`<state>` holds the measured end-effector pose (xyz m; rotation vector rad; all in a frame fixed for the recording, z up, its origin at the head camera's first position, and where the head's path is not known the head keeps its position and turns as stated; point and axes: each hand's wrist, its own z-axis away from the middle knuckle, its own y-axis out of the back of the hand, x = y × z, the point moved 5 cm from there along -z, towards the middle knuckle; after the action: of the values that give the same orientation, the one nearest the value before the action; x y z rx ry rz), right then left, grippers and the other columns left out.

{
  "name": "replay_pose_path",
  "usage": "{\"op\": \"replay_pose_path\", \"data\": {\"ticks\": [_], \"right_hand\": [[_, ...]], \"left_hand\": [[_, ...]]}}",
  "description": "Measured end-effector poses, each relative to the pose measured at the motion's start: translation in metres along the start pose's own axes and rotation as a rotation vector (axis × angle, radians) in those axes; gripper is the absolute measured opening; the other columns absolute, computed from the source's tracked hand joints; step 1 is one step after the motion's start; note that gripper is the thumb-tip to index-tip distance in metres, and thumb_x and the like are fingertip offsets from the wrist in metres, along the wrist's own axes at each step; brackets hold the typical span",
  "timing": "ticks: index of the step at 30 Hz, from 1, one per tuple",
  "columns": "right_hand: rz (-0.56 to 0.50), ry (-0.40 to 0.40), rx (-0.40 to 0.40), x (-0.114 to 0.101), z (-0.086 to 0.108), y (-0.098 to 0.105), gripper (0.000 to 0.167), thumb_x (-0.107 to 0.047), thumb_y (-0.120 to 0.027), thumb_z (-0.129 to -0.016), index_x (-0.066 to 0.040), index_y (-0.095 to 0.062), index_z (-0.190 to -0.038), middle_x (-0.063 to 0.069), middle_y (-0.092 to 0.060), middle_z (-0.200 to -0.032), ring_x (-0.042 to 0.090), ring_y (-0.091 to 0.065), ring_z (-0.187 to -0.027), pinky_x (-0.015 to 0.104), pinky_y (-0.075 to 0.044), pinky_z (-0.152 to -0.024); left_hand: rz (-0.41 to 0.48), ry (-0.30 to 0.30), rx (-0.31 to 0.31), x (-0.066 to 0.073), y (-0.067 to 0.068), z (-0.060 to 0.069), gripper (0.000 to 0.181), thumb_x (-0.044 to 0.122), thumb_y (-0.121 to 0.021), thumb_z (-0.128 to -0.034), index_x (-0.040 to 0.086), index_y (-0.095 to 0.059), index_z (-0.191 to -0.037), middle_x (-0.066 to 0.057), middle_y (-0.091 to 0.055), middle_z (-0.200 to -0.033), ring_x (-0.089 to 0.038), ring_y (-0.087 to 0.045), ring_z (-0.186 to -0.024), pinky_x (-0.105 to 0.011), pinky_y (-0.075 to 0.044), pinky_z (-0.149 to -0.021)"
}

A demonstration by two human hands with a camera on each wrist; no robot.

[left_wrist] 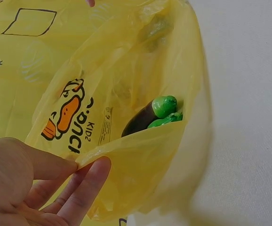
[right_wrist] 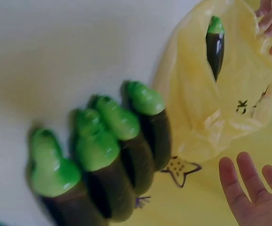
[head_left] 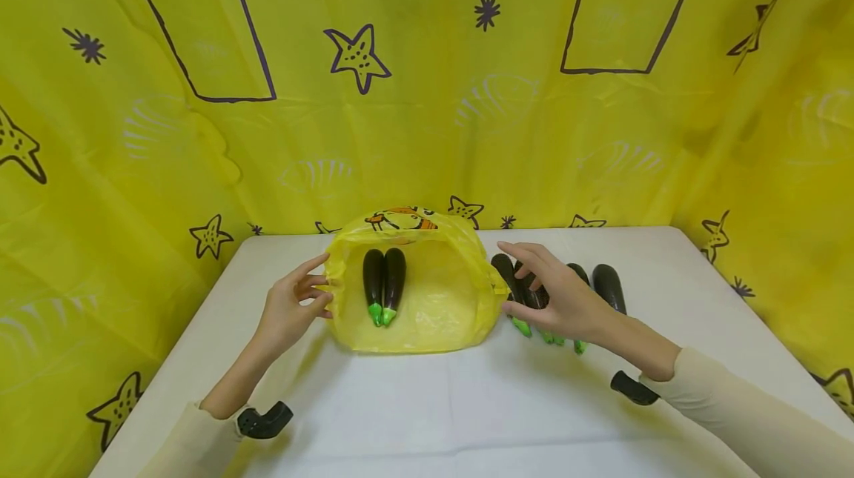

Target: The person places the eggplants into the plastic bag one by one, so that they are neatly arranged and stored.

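A yellow plastic bag point(head_left: 443, 304) lies on the table with its wide mouth facing me. Inside it, two dark eggplants point(head_left: 394, 278) with green stem ends rest side by side. My left hand point(head_left: 291, 307) pinches the bag's left rim between thumb and fingers, as the left wrist view also shows. Beside the bag's right edge is my right hand point(head_left: 557, 293), its fingers spread and holding nothing. Under and beyond that hand lie several more eggplants point(head_left: 608, 287), partly hidden by it in the head view. The right wrist view shows their green ends point(right_wrist: 98, 141) in a row.
A white table point(head_left: 400, 407) carries everything. Yellow curtains point(head_left: 427, 130) with drawn starfish hang behind it and along both sides. On each wrist sits a black camera mount point(head_left: 265, 420). A printed orange and black cartoon point(left_wrist: 68, 113) marks the bag.
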<state>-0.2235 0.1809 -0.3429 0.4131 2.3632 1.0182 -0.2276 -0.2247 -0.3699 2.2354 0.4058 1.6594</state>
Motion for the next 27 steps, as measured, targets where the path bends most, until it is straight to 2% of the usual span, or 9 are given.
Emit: {"op": "replay_pose_path", "data": {"ticks": [3,7,12,16,27], "right_hand": [[0.025,-0.02,0.011,0.01,0.01,0.007,0.093,-0.012,-0.09,-0.079,-0.008,-0.04,-0.157,0.011,-0.05,-0.146,0.016,-0.066,-0.096,0.031,-0.063,-0.068],[0.051,-0.055,0.028,0.022,0.023,0.017,0.094,-0.006,-0.088,-0.078,-0.006,-0.038,-0.157,0.015,-0.053,-0.143,0.021,-0.068,-0.09,0.031,-0.063,-0.066],[0.097,-0.138,0.041,0.035,0.041,0.031,0.097,-0.001,-0.086,-0.078,-0.009,-0.035,-0.16,0.018,-0.058,-0.136,0.025,-0.069,-0.086,0.033,-0.064,-0.063],[0.14,-0.185,0.055,0.044,0.056,0.042,0.099,0.0,-0.086,-0.077,-0.013,-0.034,-0.161,0.017,-0.06,-0.134,0.025,-0.069,-0.085,0.033,-0.064,-0.062],[0.182,-0.247,0.098,0.068,0.087,0.065,0.091,0.003,-0.086,-0.076,-0.009,-0.043,-0.156,0.016,-0.067,-0.118,0.021,-0.069,-0.08,0.016,-0.059,-0.06]], "left_hand": [[0.007,0.005,-0.001,-0.001,0.0,0.001,0.068,-0.016,-0.067,-0.0896,0.006,-0.049,-0.152,-0.027,-0.069,-0.114,-0.03,-0.071,-0.089,-0.04,-0.066,-0.066],[0.009,0.001,-0.001,-0.003,-0.001,0.002,0.068,-0.015,-0.067,-0.0898,0.006,-0.05,-0.152,-0.027,-0.069,-0.114,-0.028,-0.072,-0.088,-0.037,-0.066,-0.066],[0.001,0.003,0.0,-0.004,0.0,0.002,0.068,-0.015,-0.067,-0.0901,0.006,-0.049,-0.152,-0.026,-0.069,-0.114,-0.028,-0.072,-0.088,-0.042,-0.066,-0.067],[-0.005,0.0,0.0,-0.004,0.0,0.002,0.068,-0.016,-0.067,-0.0897,0.006,-0.05,-0.152,-0.026,-0.069,-0.113,-0.03,-0.071,-0.089,-0.04,-0.066,-0.066],[-0.011,-0.007,0.002,-0.003,0.001,-0.001,0.068,-0.016,-0.068,-0.0891,0.005,-0.05,-0.151,-0.026,-0.07,-0.112,-0.032,-0.072,-0.089,-0.042,-0.066,-0.066]]}}
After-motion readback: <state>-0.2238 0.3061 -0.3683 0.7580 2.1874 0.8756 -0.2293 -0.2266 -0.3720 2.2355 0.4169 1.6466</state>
